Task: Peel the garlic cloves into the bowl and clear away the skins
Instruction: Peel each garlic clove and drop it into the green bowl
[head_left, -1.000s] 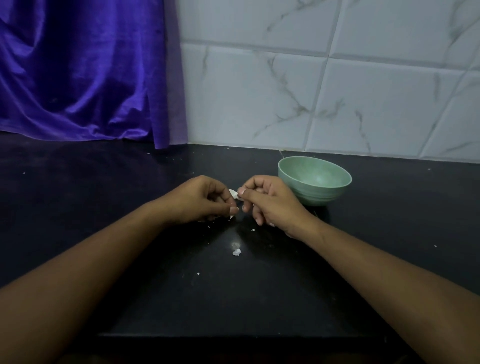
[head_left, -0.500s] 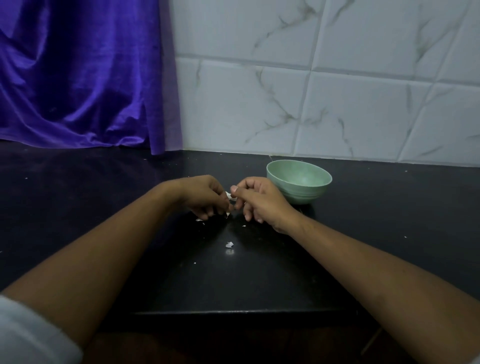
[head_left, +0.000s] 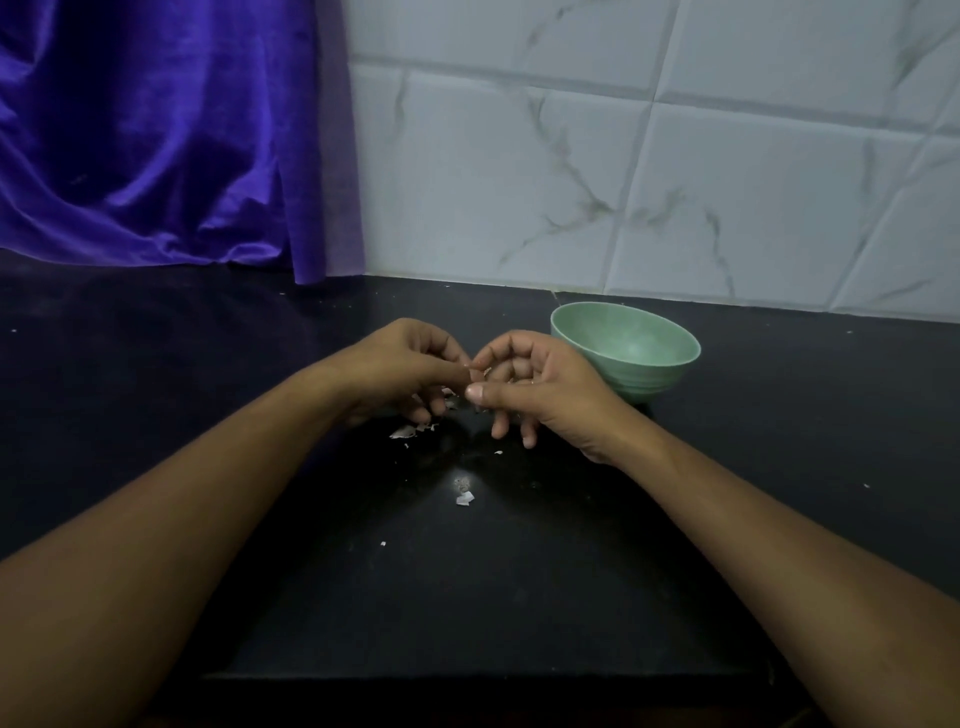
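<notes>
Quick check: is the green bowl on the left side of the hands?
No, the green bowl stands on the counter just beyond the right hand, on the right side.

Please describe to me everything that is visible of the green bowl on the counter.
The green bowl is round, pale matte green, perhaps plastic, with a thin rim and faint horizontal ridges low on its outer wall. It stands upright on the black counter, near the tiled wall. The visible part of its inside shows nothing in it. The right hand overlaps its near left side in view; whether they touch cannot be told.
</notes>
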